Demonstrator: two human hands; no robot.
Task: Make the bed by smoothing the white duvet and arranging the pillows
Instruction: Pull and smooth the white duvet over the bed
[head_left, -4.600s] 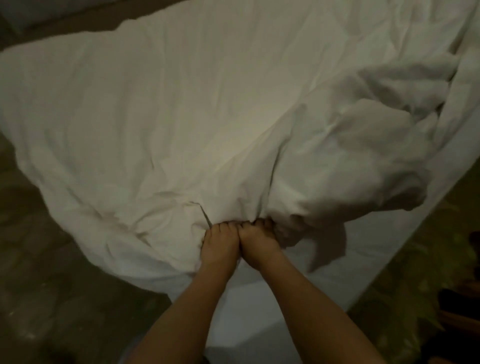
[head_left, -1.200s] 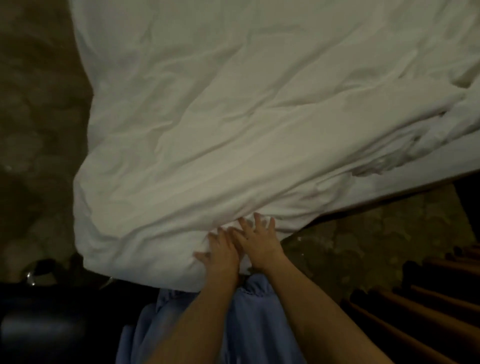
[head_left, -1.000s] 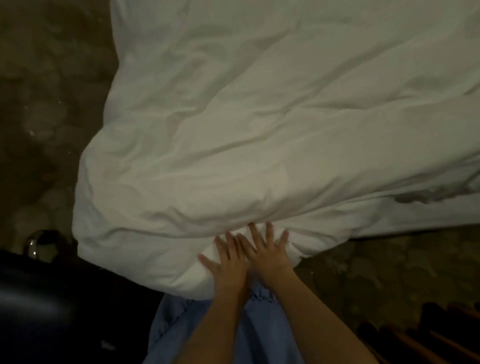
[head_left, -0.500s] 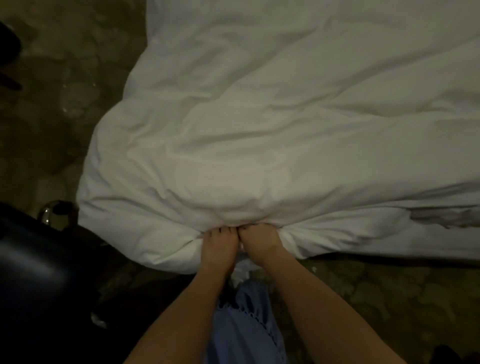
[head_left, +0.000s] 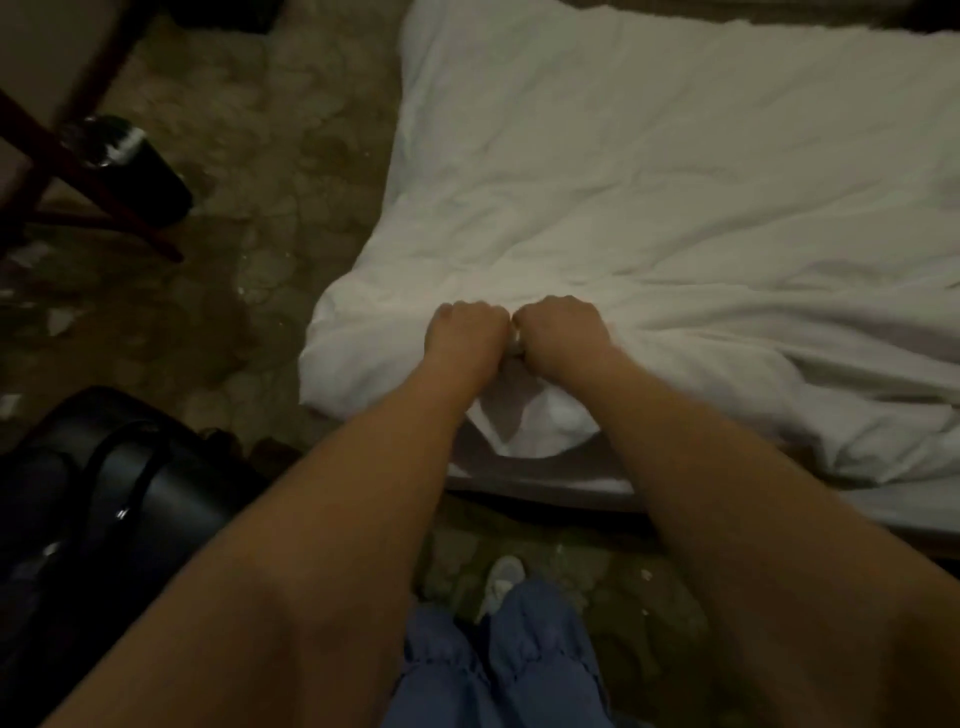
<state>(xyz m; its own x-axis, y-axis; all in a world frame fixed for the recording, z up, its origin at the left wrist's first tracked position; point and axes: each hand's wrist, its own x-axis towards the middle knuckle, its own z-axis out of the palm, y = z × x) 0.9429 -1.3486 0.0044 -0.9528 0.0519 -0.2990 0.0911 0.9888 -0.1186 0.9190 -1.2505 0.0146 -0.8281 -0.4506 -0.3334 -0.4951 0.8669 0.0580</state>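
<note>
The white duvet (head_left: 649, 171) lies wrinkled across the bed, filling the upper right of the view. Its near corner bulges over the bed's edge. My left hand (head_left: 462, 332) and my right hand (head_left: 561, 327) sit side by side, knuckles up, each gripping a bunch of duvet fabric near that corner. A fold of white cloth hangs down between my wrists. No pillows are in view.
A black bag (head_left: 104, 499) with straps stands at the lower left on the patterned floor (head_left: 260, 171). A dark bin (head_left: 140, 166) sits beside a red-brown wooden leg (head_left: 78, 171) at the upper left. My blue trousers (head_left: 498, 660) and a white shoe (head_left: 501, 577) are below.
My hands went from flat with spread fingers on the duvet's edge to fists bunching the fabric. They have since moved up onto the bed with the corner, and my view swung left.
</note>
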